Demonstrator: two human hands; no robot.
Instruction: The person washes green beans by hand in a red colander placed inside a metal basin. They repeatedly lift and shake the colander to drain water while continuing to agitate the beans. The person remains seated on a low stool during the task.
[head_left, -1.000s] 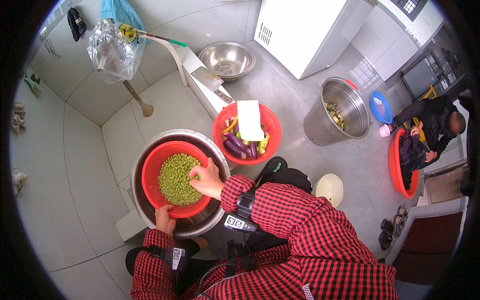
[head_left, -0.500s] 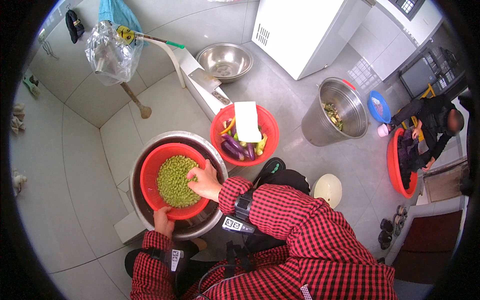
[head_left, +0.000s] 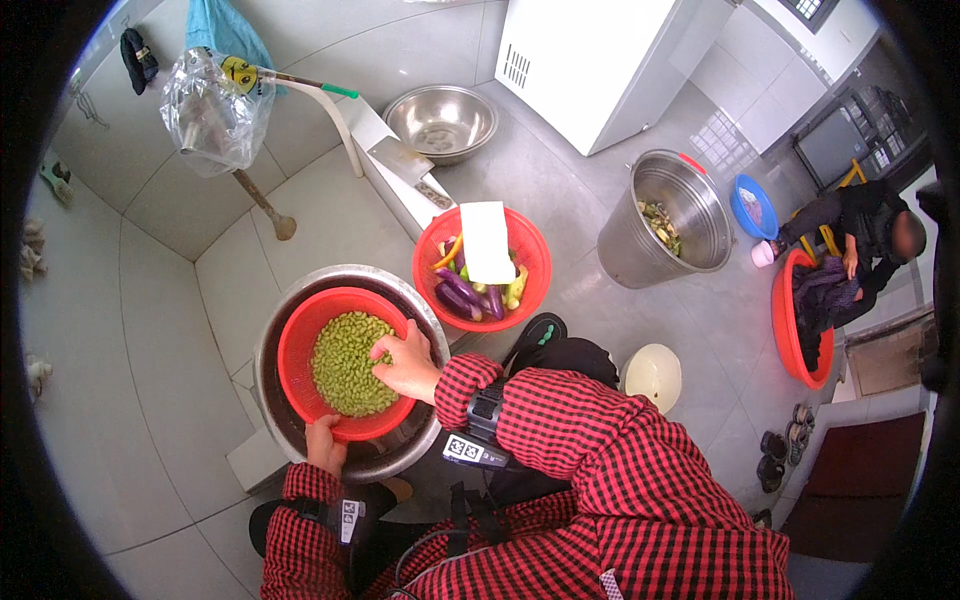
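A red plastic basin [head_left: 292,352] holds a heap of shelled green beans [head_left: 347,370]. It is set inside a larger stainless steel basin [head_left: 268,402], whose metal rim shows around it. At the near rim of the red basin, my left hand [head_left: 325,447] is closed on the edge; some of its fingers are hidden. From the right side my right hand [head_left: 408,365] reaches over the rim, fingers bent together and tips at the beans. Whatever may be between those fingertips is too small to make out.
A red basket [head_left: 538,262] of eggplants [head_left: 458,298] and a white card [head_left: 486,245] stands to the right. A cleaver [head_left: 402,160] lies on a ledge. Beyond are a steel bowl [head_left: 440,118], metal bucket [head_left: 625,240], cream bowl [head_left: 653,375] and a person [head_left: 868,240] with a red tub [head_left: 787,330].
The whole view has shifted slightly. Both my hands keep nearly the same places at the red basin. The other person's hands have moved over the dark cloth in the tub.
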